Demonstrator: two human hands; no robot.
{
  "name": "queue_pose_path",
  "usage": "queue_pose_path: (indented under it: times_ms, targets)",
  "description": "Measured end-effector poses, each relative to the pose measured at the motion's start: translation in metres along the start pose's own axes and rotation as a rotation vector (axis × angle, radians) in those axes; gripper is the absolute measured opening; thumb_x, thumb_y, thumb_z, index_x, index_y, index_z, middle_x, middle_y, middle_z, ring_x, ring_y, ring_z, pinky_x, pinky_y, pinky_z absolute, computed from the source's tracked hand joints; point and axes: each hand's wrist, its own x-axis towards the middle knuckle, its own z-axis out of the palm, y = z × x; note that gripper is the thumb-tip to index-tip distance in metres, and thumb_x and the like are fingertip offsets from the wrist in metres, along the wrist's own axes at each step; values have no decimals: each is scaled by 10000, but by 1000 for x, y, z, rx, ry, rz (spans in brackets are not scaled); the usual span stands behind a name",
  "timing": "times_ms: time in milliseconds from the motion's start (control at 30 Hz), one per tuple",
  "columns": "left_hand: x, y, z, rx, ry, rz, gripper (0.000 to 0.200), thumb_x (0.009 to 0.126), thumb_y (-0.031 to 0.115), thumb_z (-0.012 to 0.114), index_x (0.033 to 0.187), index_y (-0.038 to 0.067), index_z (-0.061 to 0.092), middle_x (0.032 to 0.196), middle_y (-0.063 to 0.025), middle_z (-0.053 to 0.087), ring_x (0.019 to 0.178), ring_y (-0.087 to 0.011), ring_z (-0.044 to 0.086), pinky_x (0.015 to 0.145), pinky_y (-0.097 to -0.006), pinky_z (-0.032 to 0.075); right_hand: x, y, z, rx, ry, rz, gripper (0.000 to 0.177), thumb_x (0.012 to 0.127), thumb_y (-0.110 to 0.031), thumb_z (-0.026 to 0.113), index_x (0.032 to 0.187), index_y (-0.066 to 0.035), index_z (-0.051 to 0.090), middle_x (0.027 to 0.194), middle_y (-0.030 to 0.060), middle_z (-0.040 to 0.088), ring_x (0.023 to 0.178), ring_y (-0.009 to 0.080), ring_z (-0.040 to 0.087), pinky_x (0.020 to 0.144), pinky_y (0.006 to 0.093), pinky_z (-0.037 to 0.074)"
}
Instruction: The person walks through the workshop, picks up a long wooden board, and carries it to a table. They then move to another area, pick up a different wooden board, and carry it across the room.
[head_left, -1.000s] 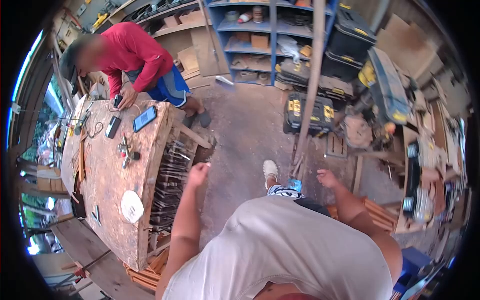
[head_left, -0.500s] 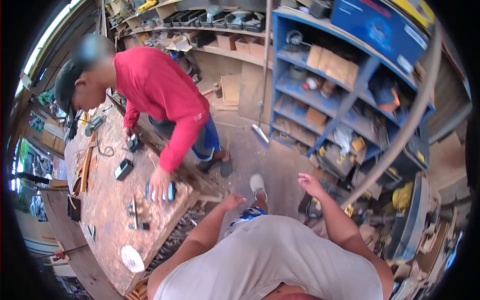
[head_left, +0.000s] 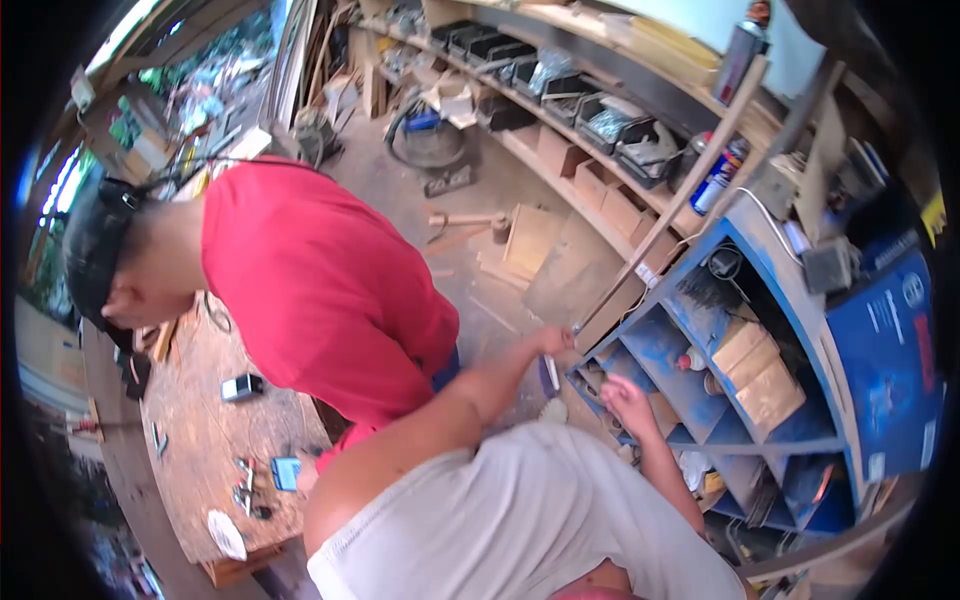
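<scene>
My left hand (head_left: 553,341) is stretched forward, its fingers curled in and nothing showing in them. It overlaps the lower stretch of the long pole (head_left: 672,208) of a broom leaning by the shelves. Just below that hand is the broom head (head_left: 548,377), down near the floor. To the right, my right hand (head_left: 627,402) has loosely bent fingers that stand apart and hold nothing. In this view it lies in front of the blue shelf unit (head_left: 655,345).
A person in a red top (head_left: 320,270) bends over the wooden workbench (head_left: 200,440) at left. On it are a black box-shaped device (head_left: 241,388), a phone (head_left: 286,473) and a white disc (head_left: 226,534). Bins (head_left: 575,105) line a back shelf; a shop vacuum (head_left: 430,145) stands beyond.
My view has swung to the right and come nearer the shelf unit. My left arm has reached forward toward the broom. The person in red now appears closer, beside my left shoulder.
</scene>
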Motion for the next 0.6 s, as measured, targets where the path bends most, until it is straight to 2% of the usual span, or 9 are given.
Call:
queue_pose_path:
  times_ms: [67,133,267,400,533,567,600]
  targets:
    - [29,-21,-26,103,139,-87,333,752,364,609,913,77,657,909,-159,651,864,-290,616,779,-384,473,52,-33,3,-41,-81,-48,381,884,-91,528,1241,6,436,1046,93,598,873,118,576,701,235,473]
    - [26,-6,-63,200,127,-224,389,748,368,631,985,59,638,993,-173,631,938,-296,599,832,-372,457,99,-50,4,-73,-112,-96,390,858,-69,534,1235,0,459,1078,107,591,924,126,564,780,236,461]
    - [48,-34,-123,217,21,-314,414,746,386,634,996,56,638,1022,-174,623,961,-299,592,853,-370,450,168,-75,8,-132,-133,-94,385,848,-72,545,1217,15,475,1111,130,575,987,140,556,853,260,437]
    - [92,-104,-180,183,42,-392,422,743,402,638,984,56,652,1025,-183,623,977,-305,584,861,-371,446,227,-87,17,-158,-154,-66,384,854,-78,545,1220,16,473,1118,133,573,984,142,556,852,262,437]
    - [127,-186,-253,79,33,-466,408,743,390,611,966,51,661,1020,-182,625,985,-302,579,867,-364,439,291,-104,15,-141,39,112,386,880,-91,529,1244,8,448,1121,134,570,982,154,560,851,263,436]
    - [138,-226,-268,58,27,-476,408,743,390,611,966,51,661,1020,-182,625,985,-302,579,867,-364,439,310,-108,19,-151,31,132,386,880,-91,529,1244,8,448,1121,134,570,982,154,560,851,263,436]
    - [153,-282,-275,170,-22,-442,404,741,382,591,960,50,661,1023,-180,622,980,-305,578,870,-361,435,329,-113,23,-122,97,201,387,880,-87,527,1247,8,445,1123,132,570,981,151,558,850,257,434]
